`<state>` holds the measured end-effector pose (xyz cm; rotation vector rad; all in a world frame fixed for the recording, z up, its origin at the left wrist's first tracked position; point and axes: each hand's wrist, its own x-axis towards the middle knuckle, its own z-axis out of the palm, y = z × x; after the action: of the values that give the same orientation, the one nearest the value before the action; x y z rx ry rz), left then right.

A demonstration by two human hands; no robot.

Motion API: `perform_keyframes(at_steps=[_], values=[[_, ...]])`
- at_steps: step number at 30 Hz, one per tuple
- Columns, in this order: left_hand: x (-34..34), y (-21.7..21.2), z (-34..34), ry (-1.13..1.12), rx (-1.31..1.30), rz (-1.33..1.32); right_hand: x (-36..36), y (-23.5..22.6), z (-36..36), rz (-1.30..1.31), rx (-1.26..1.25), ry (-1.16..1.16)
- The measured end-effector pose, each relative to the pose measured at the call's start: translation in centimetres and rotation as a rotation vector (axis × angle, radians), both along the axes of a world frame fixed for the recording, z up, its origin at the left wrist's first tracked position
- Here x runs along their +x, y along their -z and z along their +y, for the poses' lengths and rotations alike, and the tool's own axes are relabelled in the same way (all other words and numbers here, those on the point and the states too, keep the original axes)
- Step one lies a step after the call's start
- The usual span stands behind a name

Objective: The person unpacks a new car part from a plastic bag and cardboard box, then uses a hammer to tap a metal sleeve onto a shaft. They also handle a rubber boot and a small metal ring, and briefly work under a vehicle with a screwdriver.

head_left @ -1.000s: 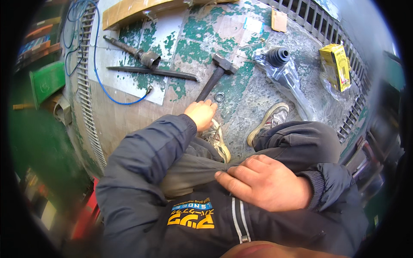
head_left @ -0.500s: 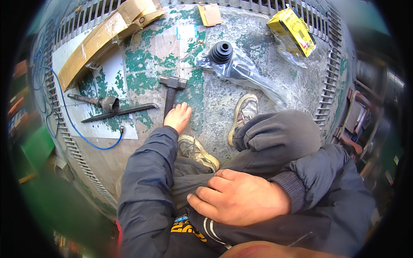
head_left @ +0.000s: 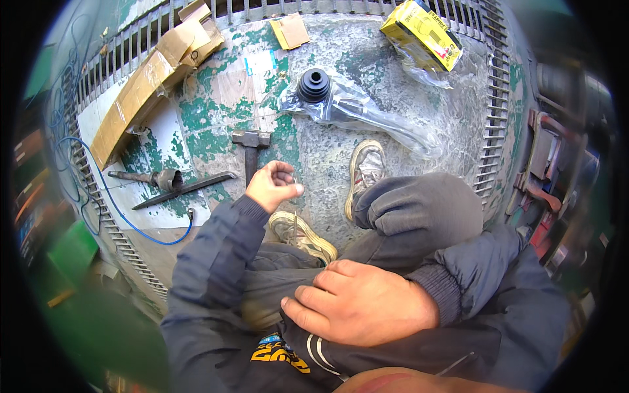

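My left hand (head_left: 270,187) hovers over the floor just in front of my left shoe, palm turned partly up. Its fingers are loosely curled with the thumb apart, and I see nothing held in them. Just beyond it a sledgehammer (head_left: 251,139) lies with its steel head away from me; the hand and sleeve hide the lower handle. Flat on my lap rests my right hand (head_left: 360,302), fingers stretched out and holding nothing. Left of the hammer lie a dark pry bar (head_left: 187,190) and a metal shaft with a cup-shaped end (head_left: 164,178).
A black rubber bellows boot (head_left: 314,86) sits on a clear plastic bag (head_left: 386,121) with a metal part inside. Farther off are a yellow box (head_left: 426,34), a small cardboard piece (head_left: 289,31) and a long torn carton (head_left: 141,92). A blue hose (head_left: 147,237) curves at left; floor grates (head_left: 496,111) border the area.
My left hand has lifted off the hammer handle and turned over, its thumb now showing. My right hand stays on my lap. The view has shifted slightly.
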<state>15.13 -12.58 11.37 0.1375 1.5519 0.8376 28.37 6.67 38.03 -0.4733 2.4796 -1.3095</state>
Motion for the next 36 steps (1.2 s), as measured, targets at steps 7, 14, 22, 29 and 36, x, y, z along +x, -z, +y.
perform_keyframes(at_steps=[7, 14, 22, 29, 36], values=[[0.0, -16.4, -0.3, -0.367, 0.516, -0.681, -0.1, -1.2, 1.3, 0.081, 0.076, 0.398], [1.7, -17.1, 0.3, -0.365, 0.647, -0.924, -1.2, -1.5, -1.0, 0.089, 0.14, 0.43], [-8.5, -11.0, -14.7, -0.224, 0.383, -0.059, -1.7, -0.5, -3.0, -0.168, 0.03, 0.27], [-27.0, 7.7, -37.7, 0.313, -0.695, 1.238, -1.5, 1.9, -4.1, -0.298, 0.141, 0.398], [-29.1, 13.4, -39.8, 0.687, -0.785, 1.492, 0.9, 5.3, -2.8, -0.366, 0.356, 0.459]])
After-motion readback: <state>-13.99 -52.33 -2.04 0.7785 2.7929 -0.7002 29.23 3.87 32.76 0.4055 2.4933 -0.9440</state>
